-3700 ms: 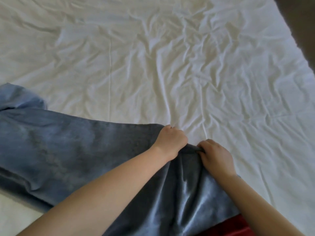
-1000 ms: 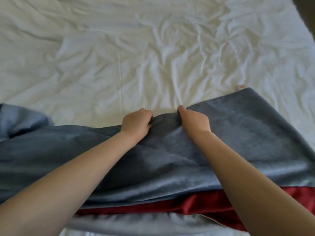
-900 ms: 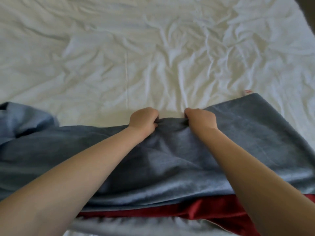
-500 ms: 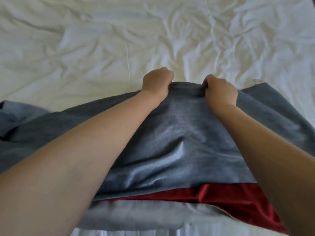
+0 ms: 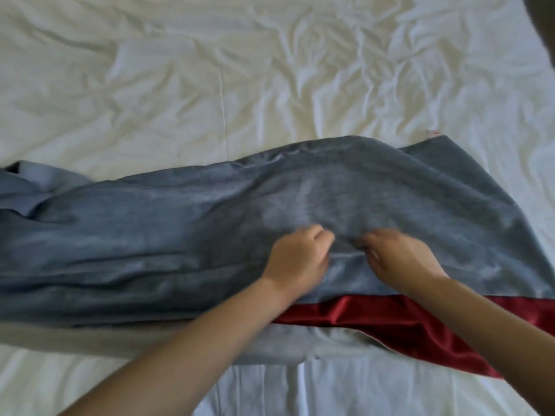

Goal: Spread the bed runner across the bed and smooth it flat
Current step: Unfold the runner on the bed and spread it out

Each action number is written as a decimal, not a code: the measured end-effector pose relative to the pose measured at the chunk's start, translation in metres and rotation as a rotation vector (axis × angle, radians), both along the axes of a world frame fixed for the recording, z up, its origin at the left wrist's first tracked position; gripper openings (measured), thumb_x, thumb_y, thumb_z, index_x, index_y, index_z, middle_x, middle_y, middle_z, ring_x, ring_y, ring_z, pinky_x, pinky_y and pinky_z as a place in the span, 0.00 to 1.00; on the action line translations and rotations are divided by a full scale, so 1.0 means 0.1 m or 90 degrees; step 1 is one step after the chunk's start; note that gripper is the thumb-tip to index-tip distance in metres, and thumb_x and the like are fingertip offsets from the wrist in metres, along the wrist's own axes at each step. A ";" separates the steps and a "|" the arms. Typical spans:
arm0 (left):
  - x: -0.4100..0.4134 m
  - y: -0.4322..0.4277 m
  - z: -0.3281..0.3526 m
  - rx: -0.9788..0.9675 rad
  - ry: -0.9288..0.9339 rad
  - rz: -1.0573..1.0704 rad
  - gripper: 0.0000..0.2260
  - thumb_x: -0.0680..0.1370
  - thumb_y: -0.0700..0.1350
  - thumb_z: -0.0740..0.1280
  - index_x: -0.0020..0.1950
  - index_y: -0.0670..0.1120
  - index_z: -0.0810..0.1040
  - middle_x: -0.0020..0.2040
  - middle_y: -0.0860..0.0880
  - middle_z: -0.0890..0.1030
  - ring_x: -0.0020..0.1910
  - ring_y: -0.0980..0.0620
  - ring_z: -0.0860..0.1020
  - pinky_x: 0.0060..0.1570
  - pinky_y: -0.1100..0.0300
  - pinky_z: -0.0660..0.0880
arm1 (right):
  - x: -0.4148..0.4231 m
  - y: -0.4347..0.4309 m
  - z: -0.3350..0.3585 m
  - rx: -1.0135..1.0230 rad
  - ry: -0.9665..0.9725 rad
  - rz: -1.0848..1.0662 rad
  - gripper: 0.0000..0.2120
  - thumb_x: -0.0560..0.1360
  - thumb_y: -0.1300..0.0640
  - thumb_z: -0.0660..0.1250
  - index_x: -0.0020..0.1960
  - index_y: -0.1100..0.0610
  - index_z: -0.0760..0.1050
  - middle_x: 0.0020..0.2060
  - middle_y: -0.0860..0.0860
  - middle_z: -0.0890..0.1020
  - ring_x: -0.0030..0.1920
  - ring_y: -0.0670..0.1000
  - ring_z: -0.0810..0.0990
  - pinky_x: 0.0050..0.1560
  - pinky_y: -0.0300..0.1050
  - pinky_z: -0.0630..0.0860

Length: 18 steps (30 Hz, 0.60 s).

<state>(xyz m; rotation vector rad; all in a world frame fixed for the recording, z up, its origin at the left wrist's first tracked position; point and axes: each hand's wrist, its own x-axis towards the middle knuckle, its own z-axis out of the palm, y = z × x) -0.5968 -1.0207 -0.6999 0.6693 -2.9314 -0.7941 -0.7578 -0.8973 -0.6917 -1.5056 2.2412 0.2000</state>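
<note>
The bed runner (image 5: 150,235) lies across the near part of the bed (image 5: 180,85), on the creased white sheet. Its left end (image 5: 33,190) is bunched and folded over, and lengthwise folds run from there toward the middle.

Half a second ago both hands held the far edge (image 5: 345,139) lifted. That edge is now released and rests on the sheet in a shallow hump. The left hand (image 5: 300,259) and the right hand (image 5: 399,256) have drawn back to the middle of the grey face, close together and on the cloth. Both are motion-blurred. The left fingers appear curled, but whether either hand pinches the fabric cannot be determined.

To the right, the runner lies flatter, with the red band (image 5: 405,316) exposed along the near edge.

Assessment: spreading is largely done on the right. The left end needs unfolding, then smoothing.
</note>
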 end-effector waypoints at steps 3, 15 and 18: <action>0.16 0.51 0.04 0.015 0.072 -0.031 0.06 0.74 0.41 0.63 0.44 0.43 0.79 0.42 0.45 0.79 0.42 0.44 0.76 0.39 0.47 0.73 | 0.12 0.35 0.01 -0.008 0.008 0.070 0.15 0.72 0.57 0.66 0.58 0.51 0.77 0.53 0.51 0.79 0.52 0.55 0.79 0.42 0.49 0.79; 0.11 2.06 -0.02 -0.055 0.005 -0.033 0.09 0.72 0.40 0.64 0.47 0.41 0.82 0.42 0.44 0.80 0.39 0.44 0.78 0.36 0.50 0.76 | 0.13 1.68 0.14 -0.201 -0.058 0.129 0.08 0.65 0.57 0.75 0.42 0.57 0.78 0.33 0.52 0.78 0.32 0.57 0.79 0.24 0.47 0.74; -0.03 2.18 -0.06 -0.115 -0.049 0.006 0.08 0.70 0.37 0.66 0.47 0.42 0.81 0.43 0.45 0.80 0.41 0.44 0.78 0.41 0.51 0.77 | 0.02 2.02 -0.02 -0.061 -0.032 0.145 0.17 0.70 0.46 0.70 0.56 0.52 0.74 0.46 0.49 0.78 0.48 0.54 0.78 0.36 0.45 0.73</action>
